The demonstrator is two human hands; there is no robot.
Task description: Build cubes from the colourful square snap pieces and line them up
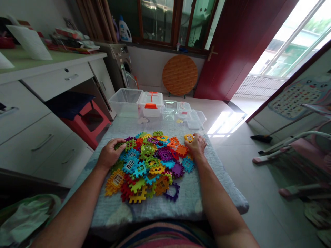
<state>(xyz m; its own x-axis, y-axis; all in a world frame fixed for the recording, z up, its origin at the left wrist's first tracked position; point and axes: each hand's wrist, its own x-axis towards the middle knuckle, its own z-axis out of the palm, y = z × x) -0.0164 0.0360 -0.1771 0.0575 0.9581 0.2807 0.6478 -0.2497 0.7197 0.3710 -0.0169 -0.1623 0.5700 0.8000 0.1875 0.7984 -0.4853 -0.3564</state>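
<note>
Where one heap of multicoloured toothed plastic pieces lies between my hands, my left hand curls against its left edge, grip not discernible. At far right, one yellow window piece, pinched by my right hand; beyond the heap, on blue cloth, clear plastic containers.

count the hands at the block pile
2: the left hand at the left edge of the pile, by green pieces; the right hand on its right, touching a yellow window piece.
</note>
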